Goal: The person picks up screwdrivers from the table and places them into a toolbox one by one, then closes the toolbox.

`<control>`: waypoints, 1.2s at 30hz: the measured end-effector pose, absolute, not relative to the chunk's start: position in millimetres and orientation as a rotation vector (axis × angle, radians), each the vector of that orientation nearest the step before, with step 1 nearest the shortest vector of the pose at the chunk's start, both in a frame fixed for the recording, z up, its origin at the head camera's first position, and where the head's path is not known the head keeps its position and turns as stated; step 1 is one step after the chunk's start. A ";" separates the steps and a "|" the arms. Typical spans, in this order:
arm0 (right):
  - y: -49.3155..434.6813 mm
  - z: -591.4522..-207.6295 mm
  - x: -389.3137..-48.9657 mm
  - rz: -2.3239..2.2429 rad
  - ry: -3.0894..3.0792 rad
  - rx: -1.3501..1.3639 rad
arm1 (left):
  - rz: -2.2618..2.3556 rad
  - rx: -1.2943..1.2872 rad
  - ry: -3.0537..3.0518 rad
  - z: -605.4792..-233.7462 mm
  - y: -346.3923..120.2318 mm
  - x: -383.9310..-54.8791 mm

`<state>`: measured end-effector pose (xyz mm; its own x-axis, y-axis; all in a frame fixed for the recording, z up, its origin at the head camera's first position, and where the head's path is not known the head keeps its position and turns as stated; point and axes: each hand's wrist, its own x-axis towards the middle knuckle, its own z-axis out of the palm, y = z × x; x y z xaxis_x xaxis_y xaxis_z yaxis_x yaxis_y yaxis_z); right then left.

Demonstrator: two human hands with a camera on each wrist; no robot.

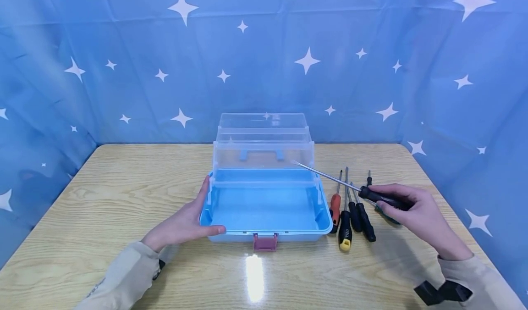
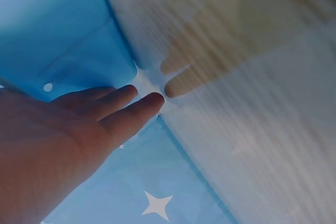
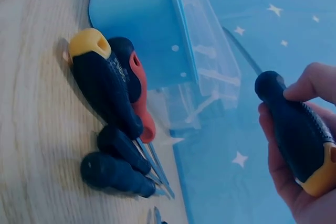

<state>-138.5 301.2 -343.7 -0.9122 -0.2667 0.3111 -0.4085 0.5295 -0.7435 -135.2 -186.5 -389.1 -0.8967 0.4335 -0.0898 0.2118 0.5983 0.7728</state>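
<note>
My right hand (image 1: 426, 216) grips a screwdriver (image 1: 371, 194) by its black handle, which shows a yellow end in the right wrist view. Its long metal shaft points left, and the tip overlaps the raised clear lid (image 1: 264, 152) of a blue toolbox (image 1: 297, 232). The toolbox stands lid up, with a bare blue bottom and a purple latch (image 1: 265, 243) at its front. At its left side rests my left hand (image 1: 187, 220), thumb by the front left corner. In the left wrist view, that hand's fingers (image 2: 134, 115) extend along the blue wall.
Right of the toolbox lie several screwdrivers: a red-and-black one (image 1: 336, 209), a black one with a yellow end (image 1: 345, 229) and other black-handled ones (image 1: 366, 223). A green-tinted handle (image 1: 387, 215) lies partly under my right hand. A starry blue curtain (image 1: 264, 62) hangs behind the wooden table (image 1: 144, 177).
</note>
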 end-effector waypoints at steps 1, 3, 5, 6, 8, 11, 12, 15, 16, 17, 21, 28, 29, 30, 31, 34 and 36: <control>299.8 -344.4 -138.2 1.341 -2.606 0.575 | 1.185 0.528 2.559 -389.0 -186.3 -135.2; 297.6 -346.2 -137.9 1.355 -2.608 0.576 | 1.188 0.524 2.555 -388.8 -186.1 -135.0; 295.6 -347.9 -138.0 1.375 -2.610 0.581 | 1.192 0.519 2.550 -388.6 -186.2 -134.9; 294.8 -349.0 -138.1 1.385 -2.609 0.588 | 1.195 0.517 2.547 -388.5 -186.3 -134.8; 293.6 -351.0 -138.3 1.377 -2.609 0.606 | 1.197 0.515 2.544 -388.3 -186.4 -134.9; 290.7 -353.4 -139.2 1.379 -2.608 0.632 | 1.195 0.517 2.546 -388.2 -186.6 -135.3; 289.4 -354.2 -139.7 1.377 -2.610 0.639 | 1.196 0.517 2.546 -388.2 -186.7 -135.5; 284.6 -356.0 -140.8 1.380 -2.621 0.663 | 1.202 0.513 2.543 -388.4 -186.8 -136.1; 282.9 -356.6 -141.1 1.382 -2.625 0.670 | 1.202 0.511 2.542 -388.4 -186.8 -136.1; 281.1 -357.1 -141.2 1.385 -2.629 0.677 | 1.203 0.509 2.539 -388.4 -186.8 -136.2; 274.0 -357.6 -141.4 1.415 -2.651 0.696 | 1.203 0.505 2.534 -388.2 -186.7 -135.8; 264.6 -355.7 -141.4 1.449 -2.667 0.722 | 1.194 0.523 2.542 -388.9 -186.9 -135.8; 263.4 -355.4 -141.5 1.448 -2.667 0.731 | 1.194 0.526 2.542 -389.0 -187.0 -135.8; 262.1 -355.1 -141.5 1.447 -2.667 0.737 | 1.195 0.528 2.541 -389.1 -187.1 -135.8; 260.9 -354.8 -141.5 1.447 -2.667 0.745 | 1.195 0.530 2.540 -389.2 -187.2 -135.9; 257.0 -354.4 -141.5 1.458 -2.663 0.767 | 1.196 0.528 2.538 -389.3 -187.4 -136.1; 254.5 -354.4 -141.6 1.476 -2.659 0.782 | 1.198 0.525 2.536 -389.3 -187.4 -136.4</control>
